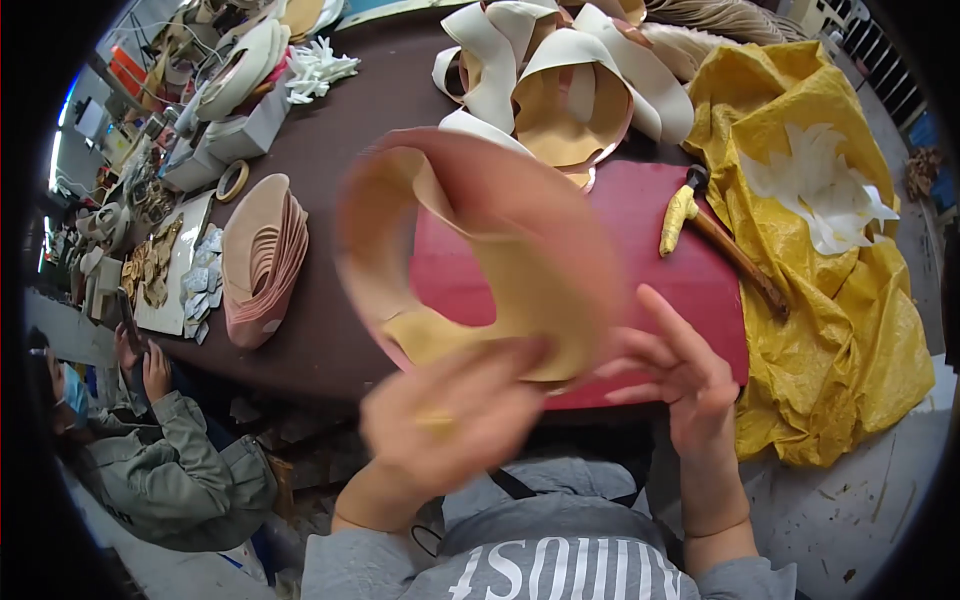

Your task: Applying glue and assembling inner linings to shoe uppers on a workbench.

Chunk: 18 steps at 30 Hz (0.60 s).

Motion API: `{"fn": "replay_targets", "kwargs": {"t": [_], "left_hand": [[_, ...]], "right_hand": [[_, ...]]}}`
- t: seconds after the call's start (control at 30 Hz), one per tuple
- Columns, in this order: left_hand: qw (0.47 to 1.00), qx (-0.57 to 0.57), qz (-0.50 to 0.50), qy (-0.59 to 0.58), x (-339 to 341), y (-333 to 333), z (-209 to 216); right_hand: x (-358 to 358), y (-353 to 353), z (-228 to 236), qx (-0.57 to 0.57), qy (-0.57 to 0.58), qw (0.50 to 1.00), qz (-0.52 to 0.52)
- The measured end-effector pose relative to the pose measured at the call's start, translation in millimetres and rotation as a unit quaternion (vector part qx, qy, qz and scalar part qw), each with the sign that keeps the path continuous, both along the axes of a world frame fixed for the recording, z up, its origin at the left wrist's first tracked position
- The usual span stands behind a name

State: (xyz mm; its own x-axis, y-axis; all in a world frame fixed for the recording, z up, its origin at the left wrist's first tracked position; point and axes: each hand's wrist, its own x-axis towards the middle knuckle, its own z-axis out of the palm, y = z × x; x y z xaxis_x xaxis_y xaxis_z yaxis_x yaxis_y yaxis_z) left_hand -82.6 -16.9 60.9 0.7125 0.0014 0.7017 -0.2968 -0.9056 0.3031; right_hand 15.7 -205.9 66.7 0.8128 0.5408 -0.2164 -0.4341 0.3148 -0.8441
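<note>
Over the red mat [700,295], a curved tan piece [545,285] is held at its near edge by the left hand [450,415], the right hand [685,375] spread beside bare mat.

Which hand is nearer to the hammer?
Right. The right hand, open, is below and left of the hammer, apart from it; the left hand is farther left, at the curved pink piece's lower edge.

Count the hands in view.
4: the wearer's left hand holding the tan piece, right hand beside it; at far left, one co-worker hand and another co-worker hand. More may be hidden.
</note>
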Motion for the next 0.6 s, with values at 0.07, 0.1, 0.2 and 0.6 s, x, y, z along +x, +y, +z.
{"fn": "replay_targets", "kwargs": {"t": [0.07,0.1,0.2,0.6], "left_hand": [[0.992,0.116,0.010,0.058,-0.4,-22.0,-14.5],[0.991,0.120,0.005,0.052,-0.4,-28.9,-20.7],[0.995,-0.008,-0.020,0.095,-17.3,-38.8,-52.3],[0.853,-0.479,0.206,0.029,-27.2,5.9,-96.5]], "right_hand": [[-3.1,-0.3,-29.8,-0.046,-0.042,0.998,0.025],[0.6,-3.4,-54.6,-0.104,-0.080,0.991,0.032],[3.7,-8.0,-86.2,-0.212,-0.151,0.965,0.045],[-89.3,25.7,-76.0,0.105,-0.475,0.871,0.071]]}}
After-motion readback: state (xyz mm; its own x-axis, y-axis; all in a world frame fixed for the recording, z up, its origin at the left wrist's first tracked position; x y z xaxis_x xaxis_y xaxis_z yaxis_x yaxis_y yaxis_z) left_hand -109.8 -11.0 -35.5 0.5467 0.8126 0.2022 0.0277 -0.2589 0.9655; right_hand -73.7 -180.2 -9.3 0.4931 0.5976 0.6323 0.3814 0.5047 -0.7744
